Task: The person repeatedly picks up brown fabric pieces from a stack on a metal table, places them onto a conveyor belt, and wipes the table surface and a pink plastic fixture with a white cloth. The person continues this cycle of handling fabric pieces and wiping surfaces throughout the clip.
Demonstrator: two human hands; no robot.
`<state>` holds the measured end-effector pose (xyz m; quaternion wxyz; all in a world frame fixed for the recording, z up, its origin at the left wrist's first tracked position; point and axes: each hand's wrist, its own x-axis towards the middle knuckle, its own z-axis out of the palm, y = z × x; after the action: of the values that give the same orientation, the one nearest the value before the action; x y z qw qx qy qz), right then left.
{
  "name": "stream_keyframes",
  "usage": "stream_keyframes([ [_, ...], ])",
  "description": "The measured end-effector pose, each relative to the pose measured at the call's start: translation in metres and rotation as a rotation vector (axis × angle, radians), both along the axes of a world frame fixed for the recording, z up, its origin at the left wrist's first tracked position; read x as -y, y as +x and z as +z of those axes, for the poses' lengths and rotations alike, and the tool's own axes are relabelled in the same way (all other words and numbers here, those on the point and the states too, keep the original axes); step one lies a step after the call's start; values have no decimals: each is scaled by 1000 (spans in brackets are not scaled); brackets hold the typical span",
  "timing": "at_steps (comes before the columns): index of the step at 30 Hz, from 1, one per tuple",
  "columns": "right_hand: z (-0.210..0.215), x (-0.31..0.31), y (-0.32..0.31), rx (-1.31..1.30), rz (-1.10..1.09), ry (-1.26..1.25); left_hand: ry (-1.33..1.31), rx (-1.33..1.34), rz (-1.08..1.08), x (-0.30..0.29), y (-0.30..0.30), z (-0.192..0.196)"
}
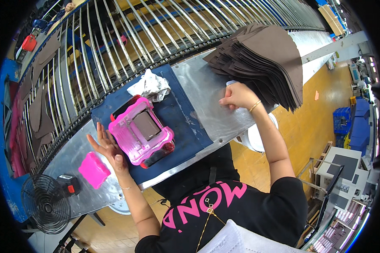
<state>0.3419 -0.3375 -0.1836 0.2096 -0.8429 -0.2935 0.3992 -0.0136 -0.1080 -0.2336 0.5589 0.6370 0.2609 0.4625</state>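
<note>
Fingers (100, 134) spread wide, left hand (108, 151) is at the pink frame (128, 137), just right of them, contact unclear; right hand (238, 96) curls, whether pinching anything I can't tell, brown stack (266, 50) just beyond its fingertips!

Bright and quite even indoor light, small white lamps (372, 71) near the right rim, whitish glare on the metal table (196, 84), shiny highlights on the pink frame (133, 141), centre rather sharp, metal rods (154, 36) curving toward the edge, corners black.
</note>
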Motion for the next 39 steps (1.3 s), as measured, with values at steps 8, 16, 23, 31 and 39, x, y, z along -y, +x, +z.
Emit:
stream_keyframes([
  [8, 0, 8, 6, 69, -64, -34, -9, 22, -9, 0, -1, 0],
  [16, 7, 13, 9, 69, -101, -60, -7, 50, -7, -2, -2, -1],
  [23, 21, 11, -13, -21, 14, 132, -27, 66, -3, 0, 0, 1],
  [31, 12, 44, -46, 328, -8, 375, -18, 55, -10, 0, -1, 0],
  [39, -22, 75, -36, -8, 13, 558, -11, 33, 7, 0, -1, 2],
])
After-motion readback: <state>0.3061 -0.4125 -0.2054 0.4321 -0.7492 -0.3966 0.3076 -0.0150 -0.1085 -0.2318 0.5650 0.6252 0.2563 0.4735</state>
